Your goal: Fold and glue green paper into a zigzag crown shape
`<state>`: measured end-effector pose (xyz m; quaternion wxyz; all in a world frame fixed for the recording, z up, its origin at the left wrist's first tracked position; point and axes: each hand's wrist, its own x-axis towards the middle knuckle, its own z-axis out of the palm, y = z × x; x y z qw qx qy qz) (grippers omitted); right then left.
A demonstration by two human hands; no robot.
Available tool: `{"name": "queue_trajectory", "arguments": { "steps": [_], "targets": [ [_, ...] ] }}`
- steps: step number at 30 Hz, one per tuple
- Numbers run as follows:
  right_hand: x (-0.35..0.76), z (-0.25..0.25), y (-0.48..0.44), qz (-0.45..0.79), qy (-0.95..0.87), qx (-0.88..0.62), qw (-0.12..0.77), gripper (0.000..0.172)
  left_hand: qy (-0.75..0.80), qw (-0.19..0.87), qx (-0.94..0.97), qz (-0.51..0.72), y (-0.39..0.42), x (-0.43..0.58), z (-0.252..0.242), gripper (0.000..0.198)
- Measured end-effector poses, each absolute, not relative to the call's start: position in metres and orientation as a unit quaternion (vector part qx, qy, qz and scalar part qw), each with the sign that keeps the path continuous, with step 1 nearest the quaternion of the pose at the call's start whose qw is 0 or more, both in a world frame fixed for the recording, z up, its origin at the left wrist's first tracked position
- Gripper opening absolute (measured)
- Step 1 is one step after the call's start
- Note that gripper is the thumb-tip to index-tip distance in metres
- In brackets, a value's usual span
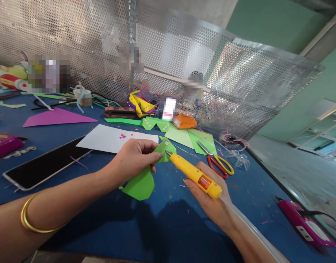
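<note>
My left hand (135,157) pinches a folded green paper piece (144,179) above the blue table (168,219); a gold bangle sits on that forearm. My right hand (209,193) grips a yellow glue gun (195,174) with a clear glue stick trailing back along my wrist. The gun's metal tip touches the upper flap of the green paper, right beside my left fingertips.
A white sheet (113,138) and a dark tablet (44,162) lie to the left, a purple paper triangle (57,117) beyond them. Red-and-yellow scissors (218,162) rest on green papers (192,138) at right. A pink tool (305,223) lies near the right edge. A perforated metal screen (168,65) stands behind.
</note>
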<state>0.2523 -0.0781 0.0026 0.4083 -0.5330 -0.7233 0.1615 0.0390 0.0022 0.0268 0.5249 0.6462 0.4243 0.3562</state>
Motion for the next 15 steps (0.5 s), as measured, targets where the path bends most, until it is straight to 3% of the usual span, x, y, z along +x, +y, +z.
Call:
{"name": "queue_trajectory", "arguments": {
  "steps": [15],
  "targets": [
    [0.2545, 0.0032, -0.0772, 0.101, -0.727, -0.536, 0.418, 0.026, 0.431, 0.536, 0.625, 0.369, 0.0014, 0.0395, 0.0269, 0.013]
  ]
}}
